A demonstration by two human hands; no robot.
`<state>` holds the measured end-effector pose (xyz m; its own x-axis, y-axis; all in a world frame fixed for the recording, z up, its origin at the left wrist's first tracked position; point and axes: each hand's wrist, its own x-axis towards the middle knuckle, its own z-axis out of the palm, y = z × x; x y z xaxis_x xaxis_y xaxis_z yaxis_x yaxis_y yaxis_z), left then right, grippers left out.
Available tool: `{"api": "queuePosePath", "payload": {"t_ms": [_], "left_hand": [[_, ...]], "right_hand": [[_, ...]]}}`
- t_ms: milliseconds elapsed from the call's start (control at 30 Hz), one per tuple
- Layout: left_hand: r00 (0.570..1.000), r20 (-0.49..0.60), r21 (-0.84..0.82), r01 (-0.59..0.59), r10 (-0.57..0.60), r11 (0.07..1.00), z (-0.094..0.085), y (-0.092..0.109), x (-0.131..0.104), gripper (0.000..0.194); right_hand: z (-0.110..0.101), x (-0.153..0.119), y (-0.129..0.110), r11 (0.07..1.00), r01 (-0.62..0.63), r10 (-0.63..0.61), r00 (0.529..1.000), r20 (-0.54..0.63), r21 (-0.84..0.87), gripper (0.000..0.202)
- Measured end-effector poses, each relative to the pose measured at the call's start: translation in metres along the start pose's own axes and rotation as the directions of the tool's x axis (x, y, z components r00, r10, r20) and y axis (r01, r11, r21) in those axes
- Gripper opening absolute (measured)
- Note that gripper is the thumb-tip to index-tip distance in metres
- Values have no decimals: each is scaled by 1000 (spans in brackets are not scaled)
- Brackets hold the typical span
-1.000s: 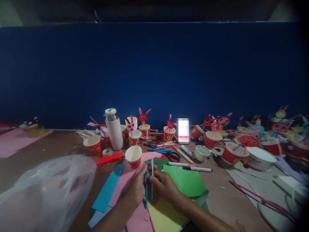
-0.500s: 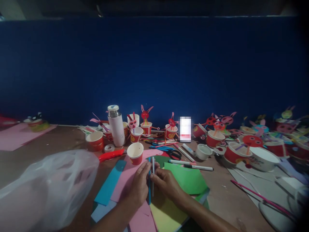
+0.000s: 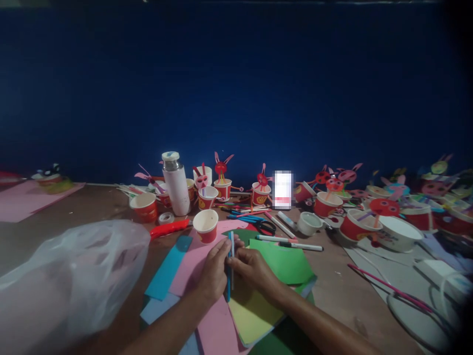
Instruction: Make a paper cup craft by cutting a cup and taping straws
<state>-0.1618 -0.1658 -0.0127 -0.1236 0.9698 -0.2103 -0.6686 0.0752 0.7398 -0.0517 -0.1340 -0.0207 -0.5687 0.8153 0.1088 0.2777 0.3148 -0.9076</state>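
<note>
Head view: left hand [image 3: 215, 272] grips blue stick [image 3: 228, 290], right hand [image 3: 255, 270] grips white stick [image 3: 232, 246]; sticks closer together than before.

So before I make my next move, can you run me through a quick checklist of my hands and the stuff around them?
1. Left hand holding the blue stick: ok.
2. Right hand holding the white stick: ok.
3. Lower ends of the sticks level: not ok, the blue one reaches further down.
4. Nearest paper cup upright: ok, it stands just beyond the hands.
5. Red-handled tool away from the hands: ok, it lies left of that cup.
6. Scissors closed: cannot tell, the blades are unclear.
</note>
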Motion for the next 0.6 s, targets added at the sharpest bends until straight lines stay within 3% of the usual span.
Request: {"api": "queuePosePath", "payload": {"t_ms": [100,600], "left_hand": [[998,42,38,-56,55,998,-1,-1,0,27],[998,10,48,-63,62,997,-1,-1,-1,29]], "right_hand": [[1,0,0,1000,-9,8,1000,14,14,36],[4,1,1,992,-31,23,998,65,122,40]]}}
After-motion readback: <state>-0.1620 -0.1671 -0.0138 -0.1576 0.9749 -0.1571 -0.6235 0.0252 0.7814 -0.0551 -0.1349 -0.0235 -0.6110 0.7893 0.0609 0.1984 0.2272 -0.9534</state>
